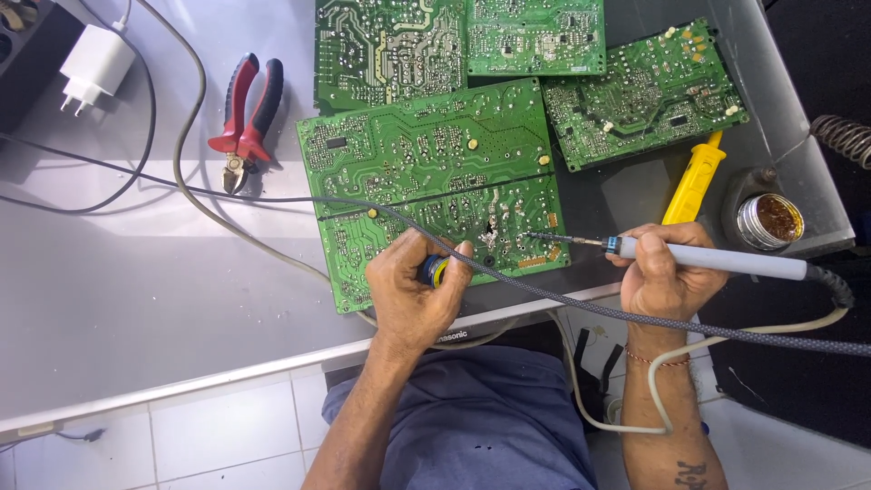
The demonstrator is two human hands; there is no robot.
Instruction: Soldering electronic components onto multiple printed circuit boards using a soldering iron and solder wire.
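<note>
Right hand [667,272] pinches the soldering iron [708,260], its long axis running 3 to 9 o'clock, tip on the green board [426,172]; left hand [415,289] wraps a small blue-yellow tool [435,270] at the tip's 8 o'clock.

Red-handled pliers [245,118], white charger [93,65] and flux tin [769,220] lie apart.

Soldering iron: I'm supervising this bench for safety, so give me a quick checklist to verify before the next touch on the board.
1. Right hand grips soldering iron by its handle: ok.
2. Tip over the near circuit board, away from fingers: ok.
3. Left hand steady, holding a blue-yellow tool: ok.
4. Braided cable clear of the tip: ok.
5. Flux tin open, within reach: ok.
6. Tip hot: cannot tell.
</note>
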